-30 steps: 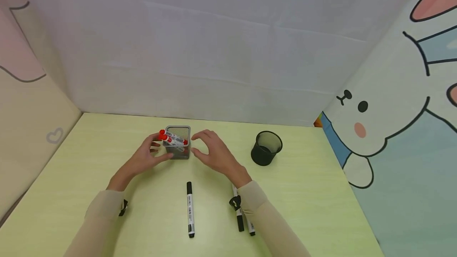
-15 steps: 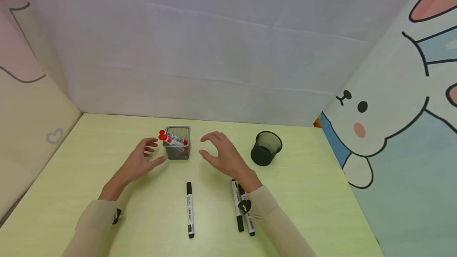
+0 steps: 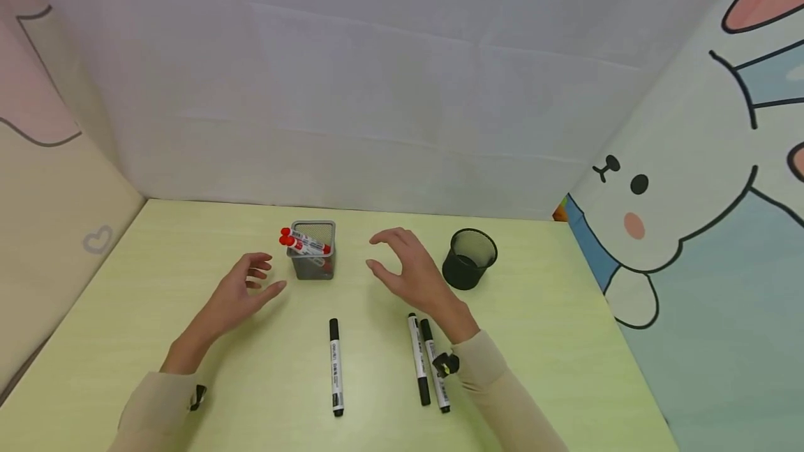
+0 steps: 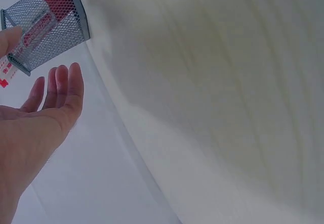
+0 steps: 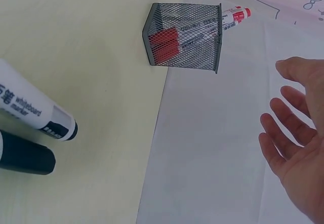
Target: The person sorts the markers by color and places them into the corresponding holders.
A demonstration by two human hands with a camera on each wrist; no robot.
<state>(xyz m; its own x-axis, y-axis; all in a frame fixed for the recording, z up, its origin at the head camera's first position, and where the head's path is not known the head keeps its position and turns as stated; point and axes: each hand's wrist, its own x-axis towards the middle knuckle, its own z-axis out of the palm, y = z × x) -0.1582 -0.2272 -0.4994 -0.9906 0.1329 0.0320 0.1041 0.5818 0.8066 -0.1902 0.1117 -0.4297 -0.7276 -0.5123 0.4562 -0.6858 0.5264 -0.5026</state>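
A grey square mesh pen holder (image 3: 313, 269) stands upright at the back left of the table, with red-capped whiteboard markers (image 3: 306, 245) leaning inside it. My left hand (image 3: 234, 298) is just left of the holder and apart from it, fingers loosely bent and holding nothing. To the holder's right, with a wider gap, hovers my right hand (image 3: 416, 276), thumb and fingers spread and nothing between them. In the right wrist view the mesh holder (image 5: 190, 37) and the right hand (image 5: 298, 138) are plainly apart.
A round black mesh pen cup (image 3: 463, 272) stands to the right of my right hand. One black-capped marker (image 3: 336, 368) lies at the table's front middle. Two more black-capped markers, a left one (image 3: 417, 358) and a right one (image 3: 433, 361), lie side by side near my right forearm.
Both hands have drawn away from the mesh holder, the left one towards the lower left and the right one to the right. The holder and its markers stay in place.
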